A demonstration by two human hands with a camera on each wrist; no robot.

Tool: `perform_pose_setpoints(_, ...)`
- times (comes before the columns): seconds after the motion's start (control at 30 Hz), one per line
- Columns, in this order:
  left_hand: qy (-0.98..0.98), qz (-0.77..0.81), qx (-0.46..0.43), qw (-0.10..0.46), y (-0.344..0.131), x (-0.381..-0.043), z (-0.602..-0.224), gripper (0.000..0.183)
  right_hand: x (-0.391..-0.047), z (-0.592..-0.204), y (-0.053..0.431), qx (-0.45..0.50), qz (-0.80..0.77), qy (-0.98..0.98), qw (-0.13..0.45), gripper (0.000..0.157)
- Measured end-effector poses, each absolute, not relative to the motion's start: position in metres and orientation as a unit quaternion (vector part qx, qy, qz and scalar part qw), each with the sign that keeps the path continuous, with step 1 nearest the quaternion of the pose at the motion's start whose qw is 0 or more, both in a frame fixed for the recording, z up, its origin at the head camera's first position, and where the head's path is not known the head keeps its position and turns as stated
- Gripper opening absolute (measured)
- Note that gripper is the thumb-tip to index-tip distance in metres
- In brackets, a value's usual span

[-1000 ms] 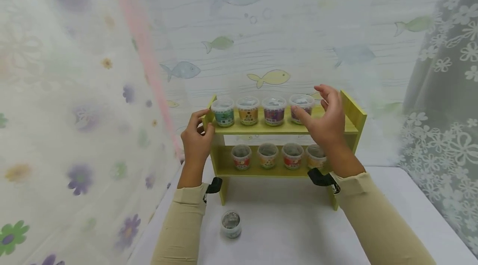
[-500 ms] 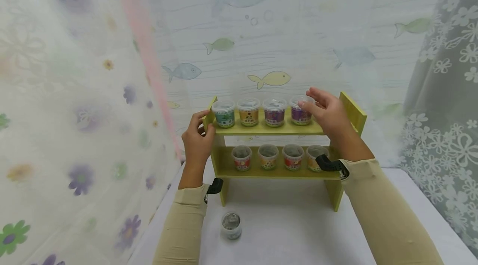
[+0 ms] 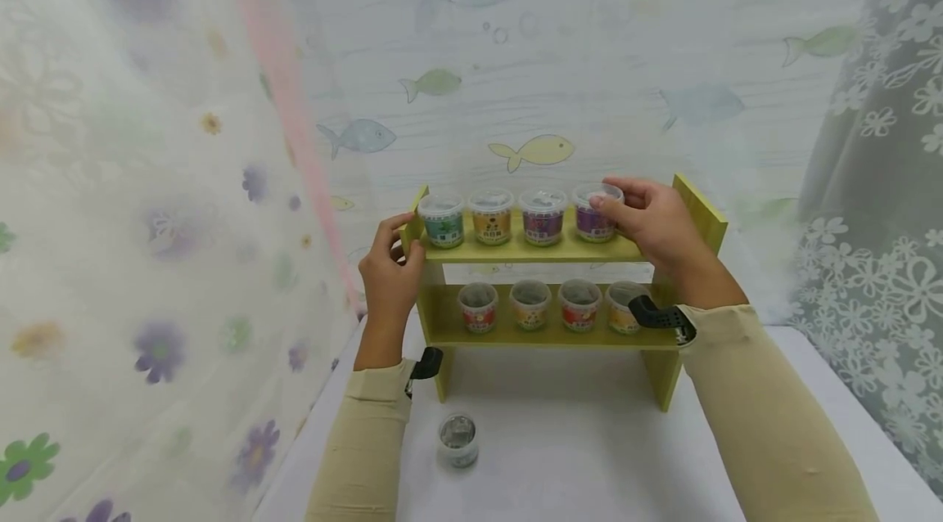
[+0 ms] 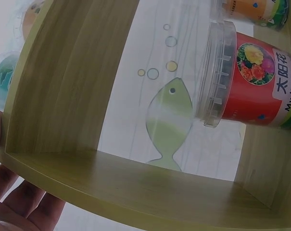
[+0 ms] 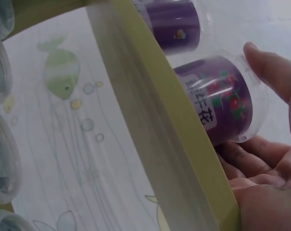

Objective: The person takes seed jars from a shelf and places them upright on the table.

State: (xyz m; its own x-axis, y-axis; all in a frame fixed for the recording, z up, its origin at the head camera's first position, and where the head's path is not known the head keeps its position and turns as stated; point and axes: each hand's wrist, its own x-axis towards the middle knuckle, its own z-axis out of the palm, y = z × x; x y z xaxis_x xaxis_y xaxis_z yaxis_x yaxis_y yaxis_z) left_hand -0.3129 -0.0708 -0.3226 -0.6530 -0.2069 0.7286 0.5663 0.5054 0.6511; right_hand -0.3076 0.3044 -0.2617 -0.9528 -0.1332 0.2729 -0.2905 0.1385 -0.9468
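A small yellow-green two-tier wooden rack [image 3: 545, 255] stands on the table. My left hand [image 3: 390, 272] grips its left side panel at the upper shelf, with fingers [image 4: 27, 199] behind the panel in the left wrist view. On the upper shelf's right part is a purple-labelled plastic cup [image 3: 593, 224] with a clear lid. My right hand [image 3: 659, 223] holds this cup near its rim, thumb in front. In the right wrist view the other fingers reach round the far side of the purple cup [image 5: 227, 101]. Beside it stand another purple cup [image 3: 543, 223], an orange one [image 3: 492, 223] and a green one [image 3: 444, 227].
Several red- and orange-labelled cups line the lower shelf [image 3: 545, 339]. A single small cup [image 3: 458, 442] stands on the white table [image 3: 560, 456] in front of the rack's left leg. Behind hangs a fish-print curtain [image 3: 589, 56]; floral curtains flank both sides.
My right hand has closed in on the right-hand purple cup and taken hold near its rim. That cup has straightened up slightly. My left hand has stayed on the rack.
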Motion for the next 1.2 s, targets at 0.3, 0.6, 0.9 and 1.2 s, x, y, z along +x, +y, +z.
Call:
perform_pose_setpoints(0.3,-0.771,-0.479,-0.12,0.402,-0.071,-0.314,-0.321,0.037,-0.307,-0.258,0.302,0.103,0.586,-0.801,0.066,0.083)
perform_pose_setpoints(0.6,-0.77,-0.483,-0.117,0.399,-0.07,-0.313,-0.322,0.038,-0.304,-0.256,0.303,0.09,0.565,-0.817,0.075,0.086)
perform_pose_setpoints(0.9,-0.774,-0.486,-0.114,0.39,-0.068,-0.311,-0.32,0.039,-0.298,-0.257,0.305,0.084,0.543,-0.83,0.097,0.081)
perform_pose_setpoints(1.2,-0.776,-0.481,-0.115,0.391,-0.07,-0.311,-0.32,0.039,-0.292,-0.259,0.304,0.097,0.541,-0.827,0.116,0.074)
